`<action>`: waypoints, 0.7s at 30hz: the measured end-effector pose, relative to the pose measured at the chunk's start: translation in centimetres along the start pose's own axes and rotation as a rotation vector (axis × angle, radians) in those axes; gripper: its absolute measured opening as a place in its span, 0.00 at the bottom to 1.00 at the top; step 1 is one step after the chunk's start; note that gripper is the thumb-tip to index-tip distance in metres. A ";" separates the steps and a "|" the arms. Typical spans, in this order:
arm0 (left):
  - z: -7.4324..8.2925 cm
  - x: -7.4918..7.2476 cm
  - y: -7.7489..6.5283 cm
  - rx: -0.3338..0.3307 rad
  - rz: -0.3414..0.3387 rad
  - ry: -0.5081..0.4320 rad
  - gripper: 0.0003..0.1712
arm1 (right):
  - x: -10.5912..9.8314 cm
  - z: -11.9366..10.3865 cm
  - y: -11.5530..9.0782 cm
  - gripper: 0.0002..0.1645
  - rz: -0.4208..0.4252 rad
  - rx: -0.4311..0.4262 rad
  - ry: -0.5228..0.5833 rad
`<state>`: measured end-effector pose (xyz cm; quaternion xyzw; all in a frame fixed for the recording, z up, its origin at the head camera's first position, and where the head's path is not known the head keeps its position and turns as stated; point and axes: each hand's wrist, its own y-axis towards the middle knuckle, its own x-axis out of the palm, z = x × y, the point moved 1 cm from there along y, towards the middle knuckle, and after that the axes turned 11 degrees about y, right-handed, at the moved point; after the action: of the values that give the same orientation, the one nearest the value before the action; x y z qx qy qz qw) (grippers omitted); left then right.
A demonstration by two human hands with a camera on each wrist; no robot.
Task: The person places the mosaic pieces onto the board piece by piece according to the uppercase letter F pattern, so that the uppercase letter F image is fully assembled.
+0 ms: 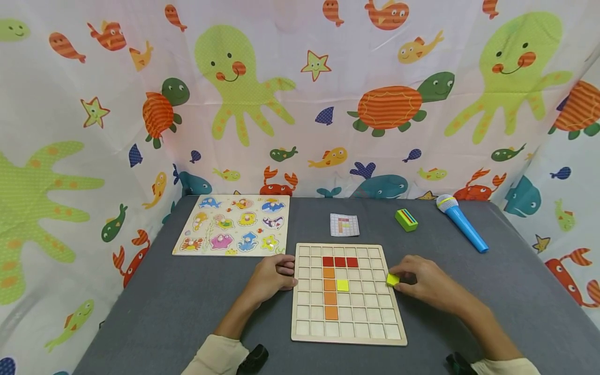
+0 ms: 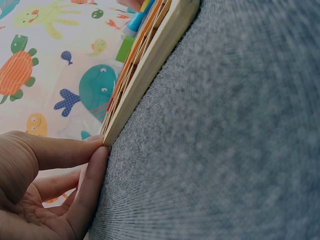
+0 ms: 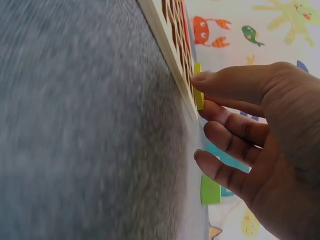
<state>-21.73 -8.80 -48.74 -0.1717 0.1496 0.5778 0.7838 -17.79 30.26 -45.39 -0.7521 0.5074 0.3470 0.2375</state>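
Note:
A wooden grid board (image 1: pixel 349 341) lies on the table with a row of red tiles (image 1: pixel 339 262), a column of orange tiles (image 1: pixel 330 298) below their left end, and one yellow tile (image 1: pixel 342 285) beside the column. At the board's left edge, my left hand (image 1: pixel 271 278) holds the rim between thumb and index finger; the left wrist view shows both fingertips at the rim (image 2: pixel 145 70). My right hand (image 1: pixel 428 284) pinches another yellow tile (image 3: pixel 198 95) over the board's right edge. Its other fingers are loosely bent in the right wrist view.
Behind the board lies a small grid card (image 1: pixel 344 225) with a coloured pattern. A peg puzzle (image 1: pixel 282 229) with sea animals is at the back left. Toward the back right are a green block (image 1: pixel 405 221) with coloured stripes and a blue toy microphone (image 1: pixel 464 225). A printed curtain surrounds the grey table.

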 end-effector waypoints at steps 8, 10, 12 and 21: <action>0.0 0.0 0.0 -0.008 0.001 0.000 0.34 | 0.9 -1.1 1.1 0.18 -0.018 -0.007 0.040; 0.1 0.0 -0.1 -0.008 0.003 -0.005 0.34 | 1.1 -1.4 1.4 0.19 -0.028 -0.010 0.050; 0.2 0.0 -0.1 -0.012 0.004 -0.012 0.34 | 1.3 -1.6 1.6 0.19 -0.034 -0.017 0.057; 0.4 0.0 -0.3 -0.004 0.012 -0.011 0.34 | 2.6 -2.8 2.7 0.17 -0.079 -0.088 0.043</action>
<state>-21.43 -8.72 -48.37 -0.1689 0.1451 0.5839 0.7807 -18.90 25.72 -45.58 -0.7886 0.4666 0.3432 0.2066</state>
